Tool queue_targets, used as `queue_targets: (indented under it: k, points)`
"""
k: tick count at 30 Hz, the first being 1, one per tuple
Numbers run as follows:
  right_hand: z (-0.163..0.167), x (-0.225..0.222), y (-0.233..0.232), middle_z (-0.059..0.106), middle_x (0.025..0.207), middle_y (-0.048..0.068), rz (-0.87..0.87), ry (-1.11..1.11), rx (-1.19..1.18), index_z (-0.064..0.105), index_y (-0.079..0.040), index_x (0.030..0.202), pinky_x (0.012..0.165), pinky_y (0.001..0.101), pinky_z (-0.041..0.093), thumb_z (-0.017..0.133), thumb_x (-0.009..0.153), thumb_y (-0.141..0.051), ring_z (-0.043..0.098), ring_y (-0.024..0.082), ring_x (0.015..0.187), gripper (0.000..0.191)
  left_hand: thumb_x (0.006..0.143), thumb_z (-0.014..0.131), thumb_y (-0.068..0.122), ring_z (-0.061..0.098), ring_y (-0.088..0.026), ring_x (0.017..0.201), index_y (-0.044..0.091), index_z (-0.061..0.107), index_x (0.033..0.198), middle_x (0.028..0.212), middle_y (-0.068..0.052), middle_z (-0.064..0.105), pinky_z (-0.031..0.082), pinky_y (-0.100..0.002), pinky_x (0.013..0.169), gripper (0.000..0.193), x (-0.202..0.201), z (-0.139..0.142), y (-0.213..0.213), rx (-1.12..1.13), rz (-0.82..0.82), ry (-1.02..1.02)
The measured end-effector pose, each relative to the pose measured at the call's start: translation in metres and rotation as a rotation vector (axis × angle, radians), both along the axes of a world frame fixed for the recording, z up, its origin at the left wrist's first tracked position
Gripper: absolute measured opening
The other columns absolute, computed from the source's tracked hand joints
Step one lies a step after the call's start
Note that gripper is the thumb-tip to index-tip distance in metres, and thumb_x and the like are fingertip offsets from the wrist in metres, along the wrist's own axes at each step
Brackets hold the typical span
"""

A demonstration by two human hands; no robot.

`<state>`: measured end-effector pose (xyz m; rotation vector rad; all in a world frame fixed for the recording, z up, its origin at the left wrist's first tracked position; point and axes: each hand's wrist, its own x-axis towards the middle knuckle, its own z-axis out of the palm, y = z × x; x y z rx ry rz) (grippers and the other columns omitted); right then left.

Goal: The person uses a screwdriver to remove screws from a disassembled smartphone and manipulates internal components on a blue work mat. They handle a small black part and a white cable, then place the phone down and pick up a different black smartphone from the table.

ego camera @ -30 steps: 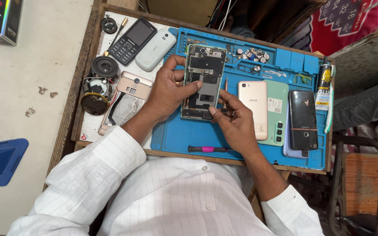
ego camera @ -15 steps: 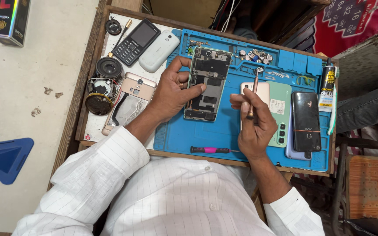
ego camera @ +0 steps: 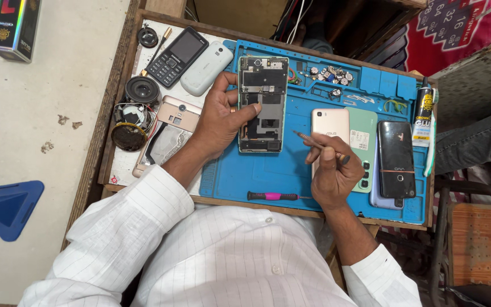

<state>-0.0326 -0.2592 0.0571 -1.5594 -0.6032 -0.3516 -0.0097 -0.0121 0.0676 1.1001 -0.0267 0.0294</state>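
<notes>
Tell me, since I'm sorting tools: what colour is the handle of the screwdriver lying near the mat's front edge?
Pink and black, on the screwdriver, clearest in the head view.

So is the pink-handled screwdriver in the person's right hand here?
No, the pink-handled screwdriver lies on the blue mat near its front edge, while the right hand holds a thin brown tool.

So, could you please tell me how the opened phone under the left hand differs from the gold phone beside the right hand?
The opened phone has no back cover, so its grey insides show; the gold phone is closed and smooth. The left hand grips the opened phone; the gold phone rests partly under the right hand, which holds a tool. Both lie lengthwise on the blue mat.
</notes>
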Motion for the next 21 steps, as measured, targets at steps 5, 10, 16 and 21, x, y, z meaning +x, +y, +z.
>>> queue_targets:
  k: [5,10,16,21]
  points:
    - [0.005,-0.002,0.0,0.072,0.087,0.014,-0.008,0.017,-0.06,0.072,0.002,0.109,0.068,0.0282,0.061,0.06,0.11,-0.028,0.072,0.016,0.078,0.031,0.091,0.068,-0.004,0.075,-0.019,0.1,0.005,0.041,0.124,0.115,-0.019,0.071,0.067,-0.032,0.084,0.043,-0.001,0.0,0.0,0.015,0.006,0.002]
    - [0.014,-0.002,0.001,0.075,0.093,0.016,-0.022,-0.015,-0.189,0.071,0.002,0.11,0.078,0.0328,0.063,0.063,0.108,-0.025,0.076,0.019,0.086,0.028,0.094,0.066,-0.004,0.074,-0.019,0.102,0.005,0.039,0.124,0.117,-0.02,0.07,0.068,-0.032,0.084,0.042,0.0,-0.003,-0.002,0.051,0.006,-0.037]
    - [0.025,0.002,-0.011,0.077,0.094,0.012,-0.11,-0.139,-0.279,0.07,-0.002,0.115,0.115,0.0451,0.051,0.062,0.11,-0.023,0.077,0.022,0.096,0.022,0.096,0.061,-0.004,0.074,-0.016,0.103,0.006,0.035,0.127,0.121,-0.017,0.069,0.068,-0.03,0.083,0.042,0.002,-0.007,-0.007,0.176,-0.019,-0.067]
    - [0.024,0.002,-0.009,0.077,0.101,0.014,-0.106,-0.125,-0.312,0.069,-0.003,0.12,0.12,0.0464,0.046,0.063,0.11,-0.021,0.077,0.023,0.104,0.021,0.096,0.062,-0.005,0.075,-0.016,0.092,0.006,0.035,0.127,0.105,-0.016,0.074,0.067,-0.029,0.073,0.043,0.003,-0.005,-0.007,0.177,-0.035,0.014]
